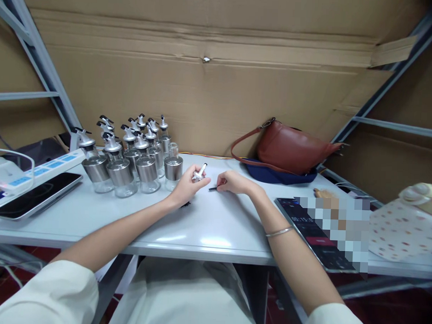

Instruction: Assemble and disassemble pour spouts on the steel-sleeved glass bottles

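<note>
My left hand (pixel 187 183) is closed around a silver pourer spout (pixel 201 172), its thin tip pointing up and to the right. Just to the right, my right hand (pixel 233 182) pinches a small black strip-like piece (pixel 212 189) low over the table. A gap separates the two hands. Left of my left hand stands a glass bottle (pixel 173 169) with a steel band and no pourer on it. Behind and beside it are several similar bottles (pixel 119 176) fitted with silver pourers that have black levers. Something small and black (pixel 185 205) shows partly under my left wrist.
A white table (pixel 217 228) spans the front. On the left lie a power strip (pixel 45 170) and a dark tablet (pixel 37 196). A brown bag (pixel 290 148) rests on a navy item (pixel 282 176). A phone (pixel 314 236) with a timer lies right, near a patterned pouch (pixel 401 230).
</note>
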`<control>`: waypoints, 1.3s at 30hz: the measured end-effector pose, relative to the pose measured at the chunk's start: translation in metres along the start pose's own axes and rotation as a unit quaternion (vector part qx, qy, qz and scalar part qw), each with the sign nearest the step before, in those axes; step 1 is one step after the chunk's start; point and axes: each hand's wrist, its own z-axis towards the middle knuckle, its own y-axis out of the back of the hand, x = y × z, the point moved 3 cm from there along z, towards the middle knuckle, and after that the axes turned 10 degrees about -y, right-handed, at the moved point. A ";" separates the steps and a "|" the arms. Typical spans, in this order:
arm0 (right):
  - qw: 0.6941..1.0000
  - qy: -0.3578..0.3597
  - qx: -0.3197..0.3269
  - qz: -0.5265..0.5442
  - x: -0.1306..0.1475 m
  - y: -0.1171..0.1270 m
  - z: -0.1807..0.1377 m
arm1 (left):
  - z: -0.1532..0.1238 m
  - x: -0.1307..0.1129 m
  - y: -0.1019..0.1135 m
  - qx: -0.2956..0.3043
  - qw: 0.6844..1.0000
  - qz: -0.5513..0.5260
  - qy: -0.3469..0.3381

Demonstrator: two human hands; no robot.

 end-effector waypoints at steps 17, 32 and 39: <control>0.854 0.114 -0.021 0.507 0.028 0.016 -0.018 | -0.003 -0.001 0.004 0.040 0.992 0.106 -0.052; 0.846 0.129 -0.088 0.509 0.030 0.018 -0.017 | -0.002 -0.007 0.005 0.021 0.992 0.100 -0.077; 0.856 0.140 -0.087 0.490 0.032 0.016 -0.018 | -0.004 -0.009 0.003 0.041 0.991 0.104 -0.077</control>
